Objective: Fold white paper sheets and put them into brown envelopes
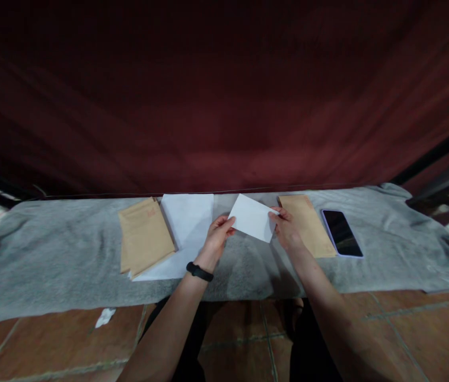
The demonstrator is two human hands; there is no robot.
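A small white sheet of paper (pixel 253 217), perhaps folded, is held up between both hands above the grey cloth. My left hand (pixel 220 233) pinches its left edge, thumb on top. At the right edge, my right hand (pixel 285 225) grips the same paper with the thumb over it; some fingers are hidden behind. To the left lie larger white sheets (pixel 190 217), partly under a stack of brown envelopes (pixel 147 233). Another brown envelope (pixel 309 228), or a few of them, lies just right of my right hand.
A phone (pixel 342 233) with a purple case lies at the right beside the brown envelope. The grey cloth (pixel 69 249) covers a long narrow surface against a dark red backing (pixel 224 106). A crumpled white tissue (pixel 105 317) is on the tiled floor (pixel 61 345).
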